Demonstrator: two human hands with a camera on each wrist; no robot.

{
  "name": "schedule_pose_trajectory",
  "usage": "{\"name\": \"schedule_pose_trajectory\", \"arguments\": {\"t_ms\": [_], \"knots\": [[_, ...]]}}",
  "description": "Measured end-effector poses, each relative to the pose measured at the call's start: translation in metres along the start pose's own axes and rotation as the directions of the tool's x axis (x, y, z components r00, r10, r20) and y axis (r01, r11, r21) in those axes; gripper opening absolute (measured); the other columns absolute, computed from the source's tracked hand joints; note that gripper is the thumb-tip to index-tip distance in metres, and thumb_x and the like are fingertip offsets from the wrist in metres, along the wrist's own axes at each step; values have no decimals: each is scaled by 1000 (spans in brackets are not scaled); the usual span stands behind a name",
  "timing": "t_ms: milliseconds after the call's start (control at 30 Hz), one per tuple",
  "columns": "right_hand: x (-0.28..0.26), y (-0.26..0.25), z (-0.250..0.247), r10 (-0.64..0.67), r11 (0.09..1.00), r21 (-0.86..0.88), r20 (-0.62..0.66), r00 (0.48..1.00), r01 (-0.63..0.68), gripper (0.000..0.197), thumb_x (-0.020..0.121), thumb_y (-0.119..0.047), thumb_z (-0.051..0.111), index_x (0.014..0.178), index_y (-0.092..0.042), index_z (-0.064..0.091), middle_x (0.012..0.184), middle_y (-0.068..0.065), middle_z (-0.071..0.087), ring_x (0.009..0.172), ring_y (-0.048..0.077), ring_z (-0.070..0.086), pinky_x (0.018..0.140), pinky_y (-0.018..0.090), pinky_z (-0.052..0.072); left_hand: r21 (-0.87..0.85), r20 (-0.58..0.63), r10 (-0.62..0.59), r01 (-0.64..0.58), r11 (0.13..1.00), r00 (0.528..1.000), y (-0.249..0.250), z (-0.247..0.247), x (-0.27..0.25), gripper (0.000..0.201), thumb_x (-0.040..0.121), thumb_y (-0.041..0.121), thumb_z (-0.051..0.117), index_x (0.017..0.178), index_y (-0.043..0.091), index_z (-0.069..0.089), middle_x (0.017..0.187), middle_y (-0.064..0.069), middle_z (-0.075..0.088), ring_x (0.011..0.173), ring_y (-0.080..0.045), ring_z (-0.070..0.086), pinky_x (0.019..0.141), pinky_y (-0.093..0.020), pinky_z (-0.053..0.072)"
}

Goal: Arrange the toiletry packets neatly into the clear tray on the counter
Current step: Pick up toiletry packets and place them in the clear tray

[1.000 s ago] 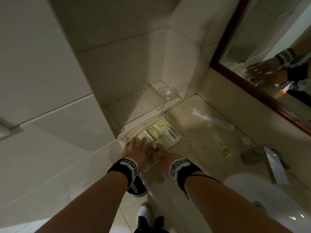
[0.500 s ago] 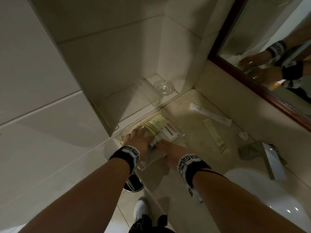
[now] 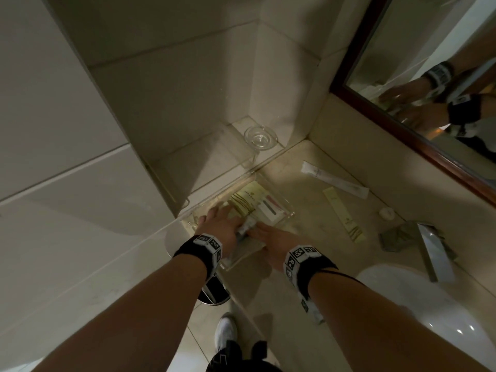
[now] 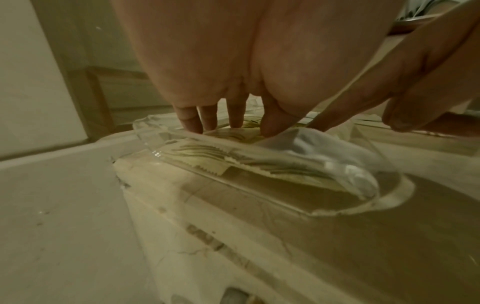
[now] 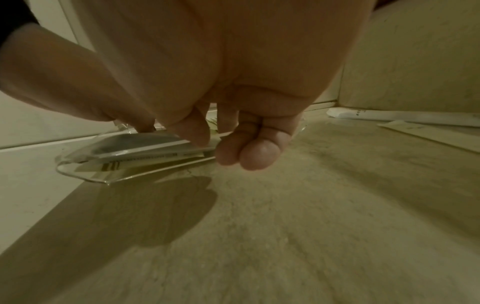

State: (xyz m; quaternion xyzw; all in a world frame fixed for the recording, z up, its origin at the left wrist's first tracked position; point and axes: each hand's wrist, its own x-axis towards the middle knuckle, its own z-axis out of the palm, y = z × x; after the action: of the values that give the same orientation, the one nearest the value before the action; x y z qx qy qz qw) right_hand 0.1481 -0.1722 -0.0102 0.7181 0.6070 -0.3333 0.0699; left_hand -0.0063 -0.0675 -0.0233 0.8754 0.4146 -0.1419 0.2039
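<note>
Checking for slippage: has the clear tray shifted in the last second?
No. The clear tray still sits against the ledge below the glass dish.

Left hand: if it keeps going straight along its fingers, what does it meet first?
Probably the cream packet with dark wavy lines lying in the clear tray just ahead of the left hand; beyond that, the tray's far wall. Depth is uncertain.

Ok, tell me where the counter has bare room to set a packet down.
Bare counter lies between the clear tray and the long yellow packet, and nearer, between the right hand and the basin. The tray is crowded with both hands in it; the left hand presses packets.
</note>
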Motion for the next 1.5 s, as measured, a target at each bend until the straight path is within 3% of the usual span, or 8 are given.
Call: {"name": "schedule_pose_trajectory", "arguments": {"t_ms": [200, 400, 700, 933, 1067, 1200, 1300, 1500], "knots": [[-8, 0, -7, 52, 999, 9, 7, 999, -52, 59, 98, -26, 41, 150, -50, 25, 164, -17, 11, 140, 24, 42, 112, 42, 39, 1, 35, -3, 3, 1000, 999, -3, 0, -5, 53, 95, 56, 43, 146, 45, 36, 166, 4, 8, 151, -33, 6, 118, -57, 14], [-17, -4, -10, 30, 999, 12, -15, 999, -30, 63, 97, -21, 43, 151, -48, 22, 164, -15, 12, 140, 24, 40, 113, 39, 38, -128, -41, -17, 12, 992, 999, -3, 3, -14, 60, 98, 45, 40, 154, 33, 22, 166, 2, 13, 153, -27, 11, 121, -51, 15], [-62, 31, -47, 166, 982, 116, -141, 976, -150, 56, 103, -21, 40, 155, -34, 23, 166, -5, 11, 151, 19, 19, 119, 29, 19, -481, -82, -169, 110, 870, 982, 41, -46, -13, 51, 101, 33, 38, 152, 24, 34, 154, -8, 41, 136, -30, 45, 113, -37, 37], [-153, 92, -80, 373, 911, 295, -295, 880, -288, 54, 102, -27, 38, 154, -39, 26, 165, -7, 17, 149, 19, 25, 120, 31, 24, -559, -137, 23, -96, 823, 990, 151, -83, -10, 48, 101, 33, 38, 147, 21, 41, 148, -9, 50, 131, -28, 51, 112, -37, 40], [-215, 126, -89, 478, 862, 378, -379, 793, -339, 50, 100, -26, 40, 150, -36, 36, 152, -2, 44, 131, 22, 51, 104, 28, 43, -516, -188, 123, -205, 831, 974, 222, -94, -26, 46, 103, 34, 37, 146, 20, 44, 145, -8, 53, 129, -27, 53, 108, -32, 41], [-270, 155, -84, 549, 808, 477, -395, 737, -346, 47, 101, -36, 34, 147, -31, 42, 156, 0, 38, 140, 24, 39, 115, 35, 31, -482, -170, 214, -270, 833, 962, 287, -95, -39, 44, 104, 35, 37, 143, 16, 48, 144, -11, 53, 130, -29, 51, 108, -33, 40], [-308, 178, -77, 603, 767, 534, -408, 685, -357, 43, 98, -39, 35, 135, -30, 54, 139, 2, 57, 120, 26, 57, 102, 36, 45, -465, -163, 271, -316, 827, 949, 332, -90, -51, 41, 105, 32, 38, 138, 10, 52, 140, -13, 56, 128, -30, 52, 105, -30, 38], [-389, 241, -29, 731, 655, 634, -390, 560, -412, 52, 99, -33, 41, 150, -40, 34, 162, -7, 27, 147, 19, 28, 120, 33, 21, -408, -96, 412, -414, 814, 906, 426, -65, -72, 38, 102, 38, 37, 121, 14, 59, 123, -13, 64, 109, -32, 60, 98, -40, 47]]}}
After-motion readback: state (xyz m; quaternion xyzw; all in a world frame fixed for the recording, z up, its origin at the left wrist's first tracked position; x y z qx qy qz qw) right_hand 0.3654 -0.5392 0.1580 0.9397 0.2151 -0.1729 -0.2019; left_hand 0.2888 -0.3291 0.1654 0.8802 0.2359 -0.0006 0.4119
